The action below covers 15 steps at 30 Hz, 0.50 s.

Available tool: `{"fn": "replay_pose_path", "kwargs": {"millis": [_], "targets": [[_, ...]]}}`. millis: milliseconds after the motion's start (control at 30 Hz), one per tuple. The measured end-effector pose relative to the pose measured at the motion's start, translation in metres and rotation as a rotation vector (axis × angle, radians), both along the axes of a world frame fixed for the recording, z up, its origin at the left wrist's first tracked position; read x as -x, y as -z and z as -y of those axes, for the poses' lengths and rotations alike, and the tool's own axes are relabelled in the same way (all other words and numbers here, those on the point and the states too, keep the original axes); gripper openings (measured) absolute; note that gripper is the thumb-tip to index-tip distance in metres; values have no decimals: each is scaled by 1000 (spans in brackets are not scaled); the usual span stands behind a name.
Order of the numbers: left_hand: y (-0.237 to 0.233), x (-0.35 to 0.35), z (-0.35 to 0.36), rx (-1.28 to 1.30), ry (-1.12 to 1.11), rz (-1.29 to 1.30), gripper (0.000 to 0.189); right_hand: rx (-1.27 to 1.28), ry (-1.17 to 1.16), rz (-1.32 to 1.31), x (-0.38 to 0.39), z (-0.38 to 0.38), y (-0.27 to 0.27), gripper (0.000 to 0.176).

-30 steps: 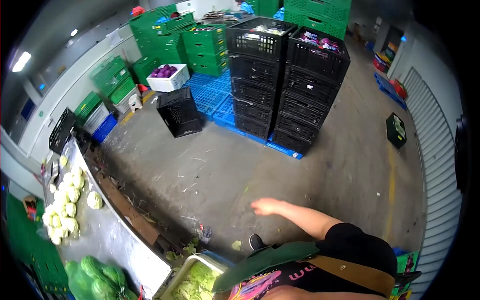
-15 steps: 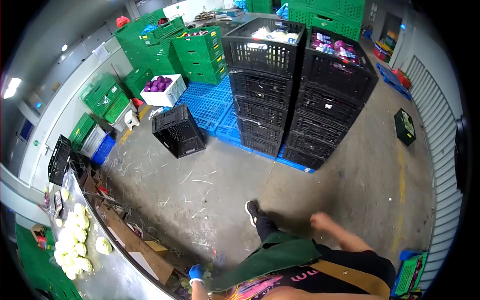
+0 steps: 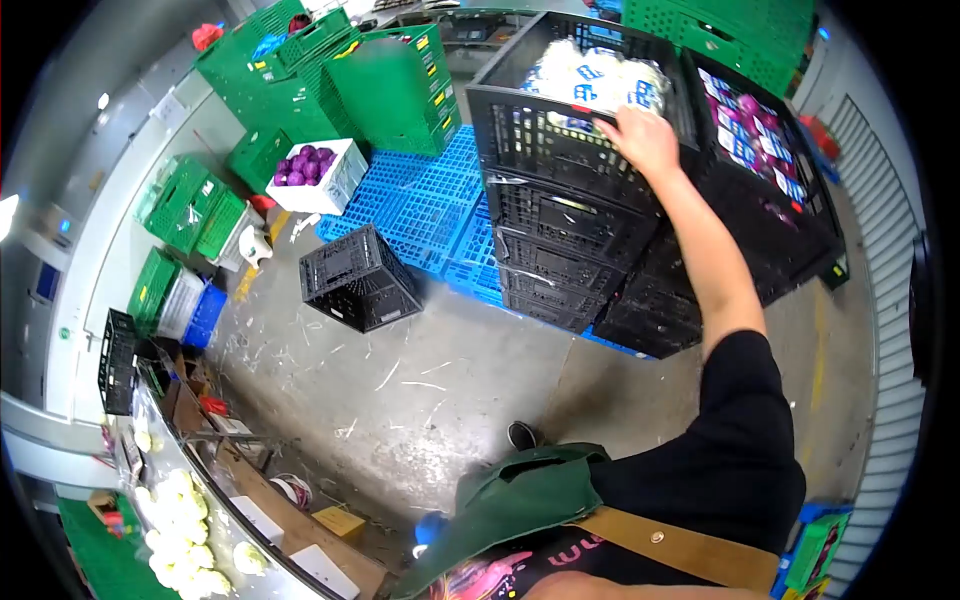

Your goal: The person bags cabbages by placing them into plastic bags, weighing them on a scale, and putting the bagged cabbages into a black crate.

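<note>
My right hand (image 3: 645, 142) is bare and closed over the near rim of the top black crate (image 3: 560, 130), its arm stretched forward. Inside this crate sit pale wrapped vegetables (image 3: 590, 78) with blue-and-white labels, just beyond my fingers. Low beside the green apron (image 3: 520, 510), my left hand (image 3: 430, 528) wears a blue glove. It is blurred and partly covered, so its fingers cannot be made out.
Another black crate stack, topped with labelled purple vegetables (image 3: 750, 135), stands alongside on blue pallets (image 3: 400, 215). A black crate (image 3: 360, 280) lies tipped on the floor. Pale leafy heads (image 3: 180, 530) rest on the metal table at left. A white box (image 3: 345, 175) holds purple cabbages.
My right hand has reached up and forward from beside my body onto the black crate's rim. The crate stacks appear closer. My left hand has slipped partly behind the apron.
</note>
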<state>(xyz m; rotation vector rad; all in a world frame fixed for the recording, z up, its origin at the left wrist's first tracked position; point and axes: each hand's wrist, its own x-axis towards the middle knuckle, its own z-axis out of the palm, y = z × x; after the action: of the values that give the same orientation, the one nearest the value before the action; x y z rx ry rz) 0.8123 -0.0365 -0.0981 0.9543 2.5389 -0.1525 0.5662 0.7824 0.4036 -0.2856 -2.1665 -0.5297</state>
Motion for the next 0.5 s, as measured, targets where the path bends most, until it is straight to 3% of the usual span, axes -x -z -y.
{"fn": "replay_pose_path", "kwargs": {"millis": [67, 100, 167, 233, 267, 300, 367, 500], "targets": [[-41, 50, -9, -265, -248, -12, 32, 59, 81, 109, -11, -6, -7, 46], [-57, 67, -13, -249, -248, -3, 32, 0, 80, 93, -18, -12, -5, 45], [-68, 97, -23, -838, -1292, 669, 29, -69, 75, 53, -21, -21, 0, 43], [-52, 117, -6, -900, -1337, 675, 27, -132, 156, 28, -18, -18, 5, 41], [-40, 117, 0, -959, -1384, 681, 26, -84, 161, 34, -17, -16, 5, 40], [-37, 123, 4, -890, -1415, 643, 26, 109, 359, 193, -16, 3, -7, 36], [-14, 124, 33, -660, -1249, 567, 26, 283, 348, 166, -10, 41, -21, 30], [26, 128, 90, -273, -965, 492, 27, 177, 433, 99, -6, 42, -4, 41]]}}
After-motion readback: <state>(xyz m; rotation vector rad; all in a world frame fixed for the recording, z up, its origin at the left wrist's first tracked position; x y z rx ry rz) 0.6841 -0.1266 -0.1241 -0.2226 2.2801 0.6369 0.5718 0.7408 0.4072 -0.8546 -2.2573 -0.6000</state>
